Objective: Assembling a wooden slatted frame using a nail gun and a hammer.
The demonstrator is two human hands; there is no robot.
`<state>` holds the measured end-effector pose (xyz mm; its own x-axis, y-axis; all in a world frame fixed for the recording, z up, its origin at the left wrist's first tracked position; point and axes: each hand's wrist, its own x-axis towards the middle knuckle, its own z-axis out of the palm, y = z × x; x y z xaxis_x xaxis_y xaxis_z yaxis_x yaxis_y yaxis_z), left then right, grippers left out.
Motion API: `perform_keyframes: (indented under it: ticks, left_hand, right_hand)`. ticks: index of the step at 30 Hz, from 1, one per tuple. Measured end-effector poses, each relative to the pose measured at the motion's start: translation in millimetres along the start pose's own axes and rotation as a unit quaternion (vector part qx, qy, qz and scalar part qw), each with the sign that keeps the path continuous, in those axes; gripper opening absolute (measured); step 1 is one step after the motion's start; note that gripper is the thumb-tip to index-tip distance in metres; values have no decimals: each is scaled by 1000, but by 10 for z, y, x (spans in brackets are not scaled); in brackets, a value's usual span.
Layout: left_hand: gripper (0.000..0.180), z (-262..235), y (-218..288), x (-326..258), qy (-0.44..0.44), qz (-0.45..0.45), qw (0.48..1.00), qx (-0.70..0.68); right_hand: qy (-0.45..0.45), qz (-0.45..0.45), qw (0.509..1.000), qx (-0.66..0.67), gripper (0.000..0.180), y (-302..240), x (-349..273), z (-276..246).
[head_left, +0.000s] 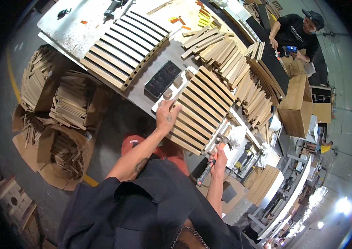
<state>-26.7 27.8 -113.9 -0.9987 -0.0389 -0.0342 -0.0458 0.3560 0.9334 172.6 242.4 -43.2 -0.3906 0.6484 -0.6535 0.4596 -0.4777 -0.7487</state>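
Observation:
My left hand grips the near left edge of a slatted wooden panel, with its thumb resting on the slats. The panel has light wood strips set side by side with dark gaps between them, and it lies at the table's near edge. My right hand is closed round the handle of a hammer, just off the panel's right corner. The hammer's head points up and away, and the dark lower handle with its orange end sticks out below my fist. Small wooden blocks lie beside my left hand.
Another slatted panel lies further left, near a black tray. Loose wooden slats are piled behind. Cardboard boxes of slats stand on the floor at left. A co-worker stands across the table by an open carton.

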Motion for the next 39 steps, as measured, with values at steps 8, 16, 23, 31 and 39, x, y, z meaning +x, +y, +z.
perform_keyframes:
  ticks: [8, 16, 23, 31, 39]
  left_hand:
    - [31, -25, 84, 22, 3, 7, 1000, -12]
    - [25, 1, 60, 12, 14, 1, 999, -35]
    - [44, -192, 205, -9, -25, -49, 996, -76]
    - [37, -213, -125, -171, -29, 2, 1000, -11]
    - [31, -165, -119, -204, 0, 32, 999, 13]
  right_hand:
    - [-17, -23, 1000, 0, 32, 18, -25, 174]
    - [-39, 1, 999, -4, 38, -3, 45, 121]
    - [24, 3, 996, 85, 36, 104, 168, -174]
    - [-31, 30, 997, -60, 37, -16, -278, -18]
    - [-6, -1, 999, -37, 35, 95, -244, 139]
